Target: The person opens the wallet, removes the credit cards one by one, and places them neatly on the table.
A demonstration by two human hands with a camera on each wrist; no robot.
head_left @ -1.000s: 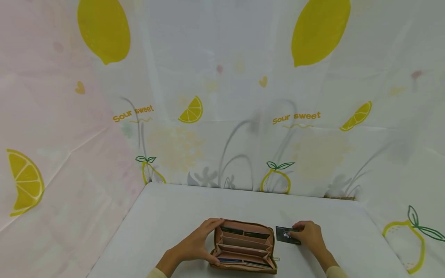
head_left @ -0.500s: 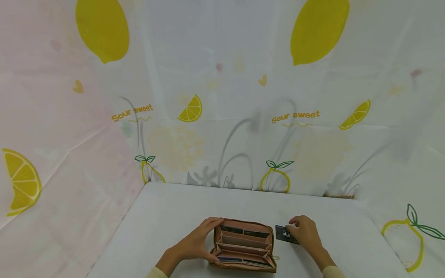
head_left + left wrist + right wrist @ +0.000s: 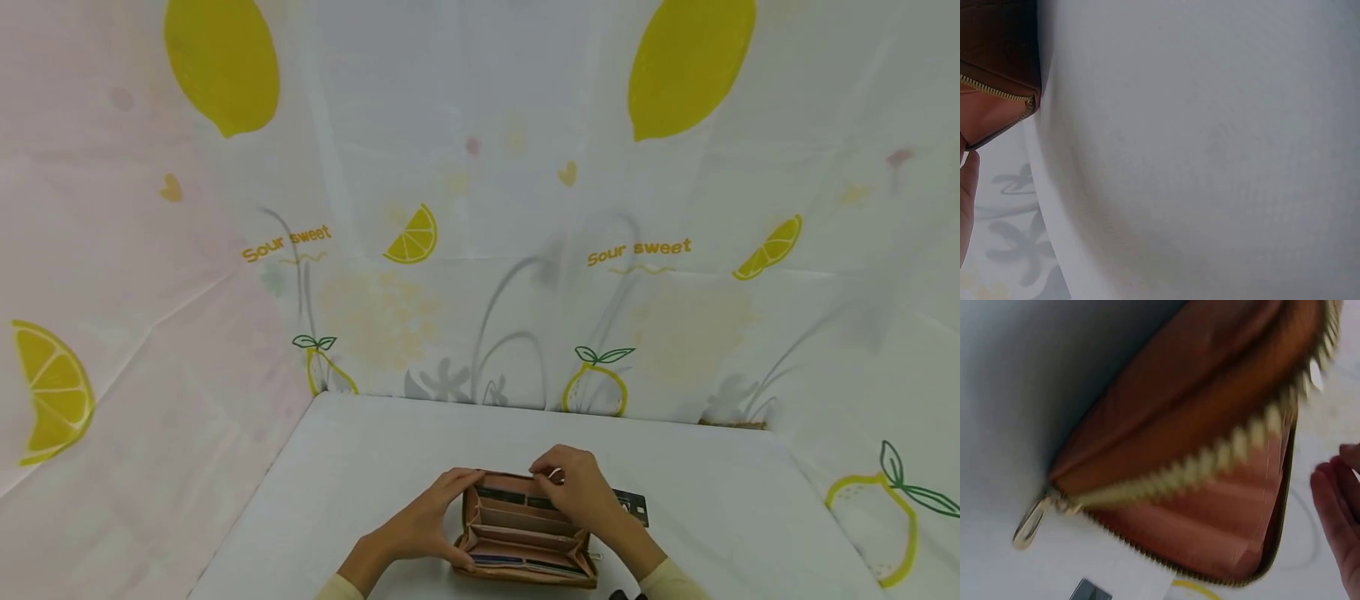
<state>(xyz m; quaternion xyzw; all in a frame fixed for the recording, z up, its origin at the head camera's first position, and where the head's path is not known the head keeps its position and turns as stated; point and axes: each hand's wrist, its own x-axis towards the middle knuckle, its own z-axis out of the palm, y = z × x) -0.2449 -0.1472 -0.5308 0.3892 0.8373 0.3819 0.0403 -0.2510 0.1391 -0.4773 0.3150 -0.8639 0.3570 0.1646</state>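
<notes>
A brown zip wallet (image 3: 528,523) lies unzipped on the table, its pink pleated compartments spread and dark cards in slots along both sides. My left hand (image 3: 420,525) grips the wallet's left end, fingers at the far corner and thumb at the near one. Over the far right part of the wallet is my right hand (image 3: 583,493), its bent fingertips close to the card slots. In the right wrist view nothing shows between the fingers (image 3: 1333,512). A black card (image 3: 637,505) rests on the table right of the wallet, partly hidden by the right hand.
The gold zipper pull (image 3: 1030,524) hangs off the wallet's right end. Behind the white table (image 3: 390,442) stands a lemon-print cloth wall (image 3: 480,317), and similar cloth closes in both sides. A small dark object (image 3: 626,595) shows at the bottom edge by the right sleeve.
My right hand has let go of the black card, leaving it on the table, and has moved left over the wallet. The left hand and wallet have stayed put.
</notes>
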